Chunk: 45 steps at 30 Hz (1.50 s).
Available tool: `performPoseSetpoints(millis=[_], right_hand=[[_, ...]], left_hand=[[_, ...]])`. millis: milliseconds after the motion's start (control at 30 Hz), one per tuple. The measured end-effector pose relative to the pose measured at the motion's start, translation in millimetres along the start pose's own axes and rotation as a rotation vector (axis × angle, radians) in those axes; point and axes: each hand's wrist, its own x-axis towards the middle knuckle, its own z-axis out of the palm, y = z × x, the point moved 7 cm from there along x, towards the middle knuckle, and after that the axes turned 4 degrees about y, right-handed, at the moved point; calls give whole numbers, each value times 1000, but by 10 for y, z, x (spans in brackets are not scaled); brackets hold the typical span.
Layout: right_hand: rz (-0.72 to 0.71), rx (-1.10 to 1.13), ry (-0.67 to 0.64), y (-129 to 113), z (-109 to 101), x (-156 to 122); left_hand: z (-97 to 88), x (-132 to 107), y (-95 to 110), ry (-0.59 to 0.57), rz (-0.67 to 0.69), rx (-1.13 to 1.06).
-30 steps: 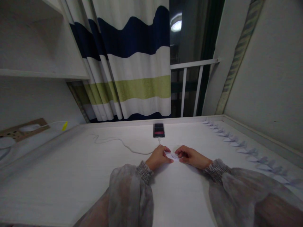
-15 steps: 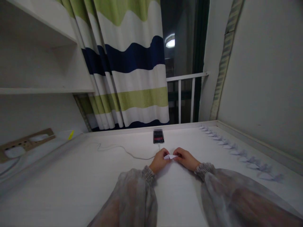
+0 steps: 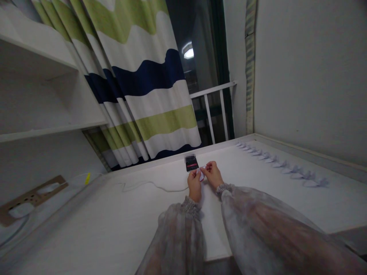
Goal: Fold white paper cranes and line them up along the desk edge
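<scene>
Just right of the frame's centre, below the middle, the fingers of my left hand point(image 3: 195, 187) are drawn almost together, pinching a small folded white paper point(image 3: 202, 176); the fingers of my right hand point(image 3: 213, 177) close in from its right, bent and only narrowly parted, with the paper's upper edge between them; the exact fold is too small to make out. The paper sits just below a dark phone point(image 3: 192, 165), which lies near the far edge of the white worktop point(image 3: 114, 233); a pale cable point(image 3: 160, 188) trails from beside my left hand towards the left of the frame. Over at the right, a row of folded white papers point(image 3: 276, 163) slants from the back corner down towards the right edge; my gathered grey sleeves point(image 3: 260, 221) fill the lower middle and lower right; a striped curtain point(image 3: 160, 122) hangs across the upper middle, a white shelf point(image 3: 51, 126) is at upper left, and a socket panel point(image 3: 33, 196) at lower left.
</scene>
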Motion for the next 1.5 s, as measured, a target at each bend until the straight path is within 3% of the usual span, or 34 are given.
performPoseSetpoints(millis=[133,267,500,800,967,1100,1500], right_hand=[[-106,-57,-77,-150,36,-98],[-157,-165,-110,-165,104,-126],[-146,-165,-154,-171,97,-107],[-135,-120,-152,-146,-107,9],[-180,-90,-297,-152,-149,-5],[-193,-121,-339,-118,-243,14],[-262,-187,-329,-84,-268,4]], left_hand=[[-165,91,-16,118,6,-47],[-203,139,-47,160,-27,-115],[-95,60,-17,60,-84,-189],[-47,56,70,-65,-8,-179],[-28,89,57,-160,-33,-180],[14,91,5,-218,-70,-162],[63,27,51,-244,-44,-151]])
